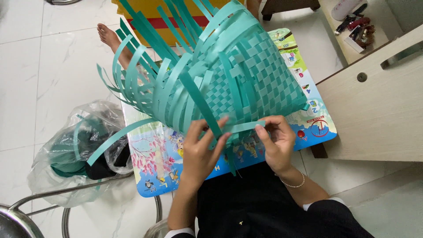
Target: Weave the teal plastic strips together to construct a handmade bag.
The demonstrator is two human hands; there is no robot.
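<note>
Left hand [200, 152] pinching teal strip [200, 103] of half-woven basket [246, 75]; right hand [277, 141] clamped on crosswise strip [242, 128], over picture table [321, 130].

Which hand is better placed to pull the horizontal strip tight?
Right, probably. The right hand already pinches the strip at its free end, while the left hand presses the upright strips of the basket.

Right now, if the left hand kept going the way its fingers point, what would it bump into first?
The left hand points up and away, so it would most likely press first into the half-woven teal plastic-strip basket, whose loose strips its fingers already touch. Depth is hard to judge from above.
</note>
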